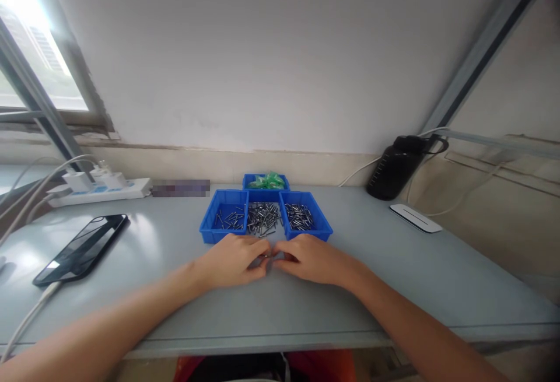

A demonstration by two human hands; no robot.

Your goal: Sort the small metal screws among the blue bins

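Observation:
My left hand (240, 258) and my right hand (310, 258) meet fingertip to fingertip just above the table, in front of the blue bins. Both are closed in a pinch. A tiny glint shows at the left fingertips, but what the fingers hold is too small to name. Just behind my left hand stands a blue bin (209, 225) with a few thin metal pins, perhaps screws. The right blue bin (321, 221) holds many short metal pieces. Between the two bins lies a loose heap of similar metal pins (263, 216).
At the back, a small blue bin (248, 178) holds green plastic packets (269, 181). To the left are a phone (83, 248) on a cable and a power strip (102, 191). A black bottle (396, 166) and a flat white device (415, 217) are on the right.

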